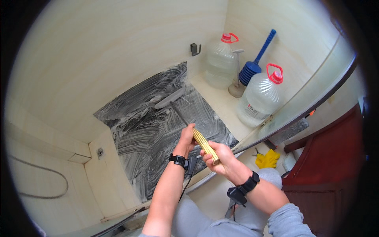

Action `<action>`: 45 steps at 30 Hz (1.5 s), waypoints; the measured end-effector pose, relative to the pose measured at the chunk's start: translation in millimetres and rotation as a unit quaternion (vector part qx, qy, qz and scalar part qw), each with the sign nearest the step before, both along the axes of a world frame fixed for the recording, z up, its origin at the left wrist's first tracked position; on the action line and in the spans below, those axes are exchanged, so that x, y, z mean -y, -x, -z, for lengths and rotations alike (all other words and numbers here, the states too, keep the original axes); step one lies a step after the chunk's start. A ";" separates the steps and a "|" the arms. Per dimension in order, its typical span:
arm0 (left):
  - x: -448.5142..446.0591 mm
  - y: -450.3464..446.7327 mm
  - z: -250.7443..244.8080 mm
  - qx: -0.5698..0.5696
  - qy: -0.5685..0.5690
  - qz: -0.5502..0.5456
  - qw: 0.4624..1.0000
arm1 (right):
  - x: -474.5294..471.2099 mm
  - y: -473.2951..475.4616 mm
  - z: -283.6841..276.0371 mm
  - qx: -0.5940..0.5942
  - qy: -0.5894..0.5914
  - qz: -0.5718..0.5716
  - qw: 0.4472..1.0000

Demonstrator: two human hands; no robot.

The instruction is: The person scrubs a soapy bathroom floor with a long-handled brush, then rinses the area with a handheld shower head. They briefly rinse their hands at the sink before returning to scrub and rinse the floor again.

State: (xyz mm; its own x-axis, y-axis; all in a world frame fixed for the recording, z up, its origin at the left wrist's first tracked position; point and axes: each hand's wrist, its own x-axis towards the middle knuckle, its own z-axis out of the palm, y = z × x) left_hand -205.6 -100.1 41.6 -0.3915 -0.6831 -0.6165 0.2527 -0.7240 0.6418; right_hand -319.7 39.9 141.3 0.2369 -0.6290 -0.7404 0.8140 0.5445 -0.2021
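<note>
Both hands grip the handle of a long brush (170, 98) whose grey head rests on a dark sheet (145, 130). My left hand (187, 138) is closed around the handle where the dark shaft meets its ribbed gold grip (204, 144). Lower down, my right hand (219, 158) holds the end of that grip. White, streaky foam or suds cover the dark sheet, which lies on the floor and runs up the back wall. Bristles under the head are hidden from view.
Two large water bottles (219, 63) with red handles stand on the right beside a blue plunger (250, 69) and a clear-based plunger (236, 89). A floor drain (100, 152) and shower hose (66, 180) are at left. Yellow gloves (267, 159) lie near a red wooden cabinet (325, 154).
</note>
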 end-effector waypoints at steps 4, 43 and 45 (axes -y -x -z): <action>-14.4 14.4 2.5 -0.034 0.010 0.042 0.998 | -46.4 -19.6 -28.8 -0.246 0.177 -0.026 0.953; -21.1 -123.7 -83.9 0.153 0.295 -0.385 0.861 | -9.8 -8.8 -105.5 -0.588 0.533 0.265 0.548; -18.6 -128.1 -83.7 0.140 0.282 -0.391 0.865 | -46.6 -10.7 -132.4 -0.564 0.562 0.263 0.545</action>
State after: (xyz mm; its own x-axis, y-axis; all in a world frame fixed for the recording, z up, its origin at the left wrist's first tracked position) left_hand -77.5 -81.5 125.3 0.4365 -0.8948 -0.0939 0.3009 0.0468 0.9525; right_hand -309.0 86.5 273.6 -0.4021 -0.5958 0.6952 -0.1894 -0.6887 -0.6998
